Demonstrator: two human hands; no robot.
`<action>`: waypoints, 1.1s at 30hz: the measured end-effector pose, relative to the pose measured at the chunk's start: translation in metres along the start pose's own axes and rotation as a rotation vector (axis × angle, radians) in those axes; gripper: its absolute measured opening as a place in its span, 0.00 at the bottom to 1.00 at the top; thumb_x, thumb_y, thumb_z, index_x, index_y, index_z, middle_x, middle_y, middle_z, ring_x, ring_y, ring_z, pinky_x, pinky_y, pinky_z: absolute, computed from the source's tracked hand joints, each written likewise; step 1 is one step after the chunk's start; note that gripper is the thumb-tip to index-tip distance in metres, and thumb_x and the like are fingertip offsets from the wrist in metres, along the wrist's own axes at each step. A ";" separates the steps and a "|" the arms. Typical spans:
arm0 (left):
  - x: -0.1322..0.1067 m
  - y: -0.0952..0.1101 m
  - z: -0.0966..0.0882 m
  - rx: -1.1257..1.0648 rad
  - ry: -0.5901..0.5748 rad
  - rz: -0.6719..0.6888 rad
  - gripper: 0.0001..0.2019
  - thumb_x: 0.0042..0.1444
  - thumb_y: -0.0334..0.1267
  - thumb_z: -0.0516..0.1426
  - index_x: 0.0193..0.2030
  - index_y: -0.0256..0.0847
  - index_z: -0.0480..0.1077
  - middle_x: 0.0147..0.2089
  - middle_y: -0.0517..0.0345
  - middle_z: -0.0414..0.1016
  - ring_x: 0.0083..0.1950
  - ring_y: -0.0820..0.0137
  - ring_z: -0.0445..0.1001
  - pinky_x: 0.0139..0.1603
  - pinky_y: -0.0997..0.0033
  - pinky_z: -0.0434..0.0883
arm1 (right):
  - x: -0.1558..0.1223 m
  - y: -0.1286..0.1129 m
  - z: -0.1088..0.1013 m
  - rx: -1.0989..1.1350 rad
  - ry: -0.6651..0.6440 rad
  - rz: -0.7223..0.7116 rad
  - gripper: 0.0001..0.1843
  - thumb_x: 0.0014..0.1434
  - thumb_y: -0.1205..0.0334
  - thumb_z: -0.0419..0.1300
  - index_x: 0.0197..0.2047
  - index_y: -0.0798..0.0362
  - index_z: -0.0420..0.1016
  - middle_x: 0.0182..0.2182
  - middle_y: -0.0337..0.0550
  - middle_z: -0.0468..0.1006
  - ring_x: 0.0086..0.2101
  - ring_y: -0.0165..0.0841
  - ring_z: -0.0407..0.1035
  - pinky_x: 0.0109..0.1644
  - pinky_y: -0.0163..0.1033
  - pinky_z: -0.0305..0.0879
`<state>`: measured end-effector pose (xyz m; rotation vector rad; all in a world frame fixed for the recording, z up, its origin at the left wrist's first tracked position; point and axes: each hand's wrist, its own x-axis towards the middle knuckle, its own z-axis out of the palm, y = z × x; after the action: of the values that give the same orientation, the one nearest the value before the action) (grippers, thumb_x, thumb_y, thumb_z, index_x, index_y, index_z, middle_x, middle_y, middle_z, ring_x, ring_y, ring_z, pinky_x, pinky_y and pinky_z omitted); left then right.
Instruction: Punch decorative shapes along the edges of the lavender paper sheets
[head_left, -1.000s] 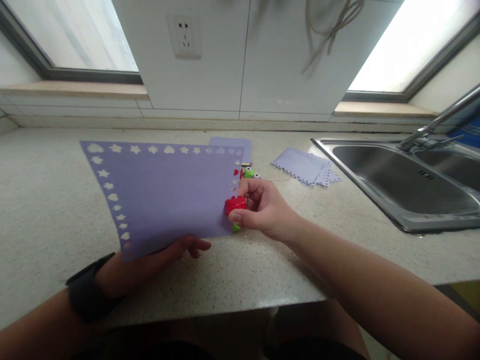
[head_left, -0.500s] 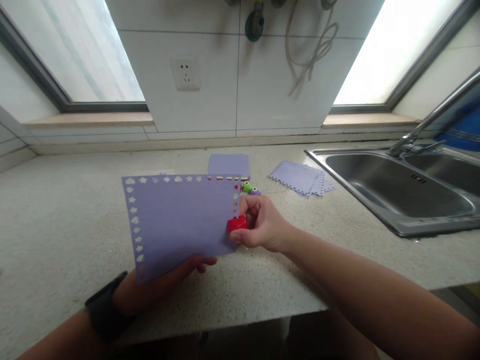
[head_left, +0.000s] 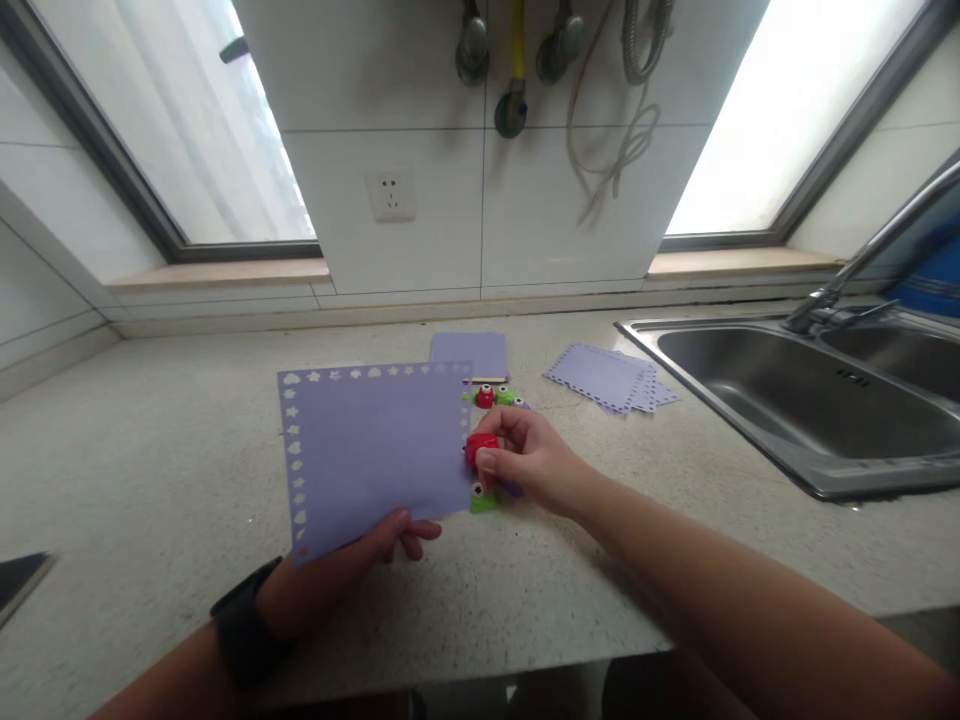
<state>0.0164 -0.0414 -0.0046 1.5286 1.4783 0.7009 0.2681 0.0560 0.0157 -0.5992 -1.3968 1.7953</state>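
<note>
My left hand (head_left: 390,540) holds a purple paper sheet (head_left: 375,450) by its lower edge, fingers curled under it; small star and heart cut-outs line its top and left edges. My right hand (head_left: 525,460) is closed on a small red paper punch (head_left: 480,448) pressed against the sheet's right edge. A green punch (head_left: 481,497) lies on the counter just below that hand. More small punches, red (head_left: 485,397) and green (head_left: 504,396), sit behind the sheet.
A speckled countertop (head_left: 150,470) carries a plain purple sheet (head_left: 469,354) and a stack of punched purple sheets (head_left: 609,376). A steel sink (head_left: 817,400) with a faucet (head_left: 862,265) is at the right. A wall socket (head_left: 389,194) and hanging hoses are behind.
The view has tilted upward and the sheet with both hands now appears lower and smaller. The red punch has stayed on the sheet's right edge, shifting slightly along it.
</note>
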 end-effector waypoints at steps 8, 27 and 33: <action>0.006 0.001 -0.002 -0.162 0.043 -0.023 0.23 0.66 0.57 0.54 0.42 0.45 0.87 0.33 0.54 0.84 0.33 0.64 0.72 0.44 0.62 0.72 | 0.006 -0.016 -0.029 -0.109 0.191 -0.132 0.14 0.55 0.52 0.75 0.37 0.51 0.79 0.32 0.39 0.81 0.29 0.30 0.75 0.35 0.39 0.72; 0.013 0.010 0.002 -0.340 0.155 0.089 0.26 0.66 0.59 0.55 0.33 0.38 0.81 0.27 0.51 0.80 0.29 0.65 0.72 0.35 0.63 0.69 | 0.019 -0.015 -0.063 -1.345 0.240 -0.061 0.13 0.62 0.50 0.68 0.38 0.50 0.88 0.39 0.51 0.80 0.42 0.44 0.73 0.48 0.47 0.67; 0.009 0.014 0.007 -0.338 0.155 0.113 0.25 0.67 0.57 0.54 0.33 0.38 0.80 0.28 0.52 0.80 0.31 0.64 0.74 0.36 0.63 0.68 | 0.020 -0.008 -0.059 -1.478 0.273 -0.054 0.14 0.64 0.49 0.66 0.38 0.48 0.90 0.37 0.52 0.79 0.43 0.45 0.71 0.50 0.47 0.63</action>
<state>0.0299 -0.0330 0.0027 1.3266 1.3104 1.0975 0.3032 0.1077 0.0085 -1.4024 -2.3136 0.3004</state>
